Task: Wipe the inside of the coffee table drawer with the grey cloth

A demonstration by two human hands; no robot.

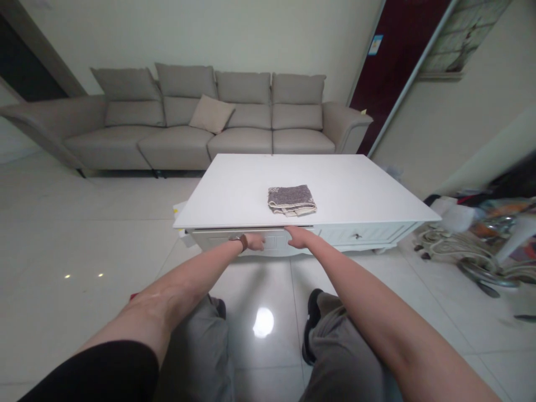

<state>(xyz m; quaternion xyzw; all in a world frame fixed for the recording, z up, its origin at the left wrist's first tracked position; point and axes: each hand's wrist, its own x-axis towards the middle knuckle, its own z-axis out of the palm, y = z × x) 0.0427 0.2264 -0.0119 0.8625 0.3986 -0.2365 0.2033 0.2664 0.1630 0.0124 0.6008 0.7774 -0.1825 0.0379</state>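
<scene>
A white coffee table [335,184] stands in front of me, its left drawer [213,239] slightly out, with a dark gap along the top. My left hand [254,242], a brown band at its wrist, is closed at the middle of the drawer front; it covers the handle there. My right hand [298,238] grips the drawer's top edge near its right end, fingertips at the gap. On the tabletop, just beyond my hands, lies a folded grey-brown cloth [292,200] with pale edges.
The right drawer [335,234] has a small metal handle [357,236]. Behind the table is a grey-beige sofa [240,139] with a loose cushion [212,114]. Cables and mixed items [448,245] lie on the floor at right. My feet are on glossy tiles [263,357].
</scene>
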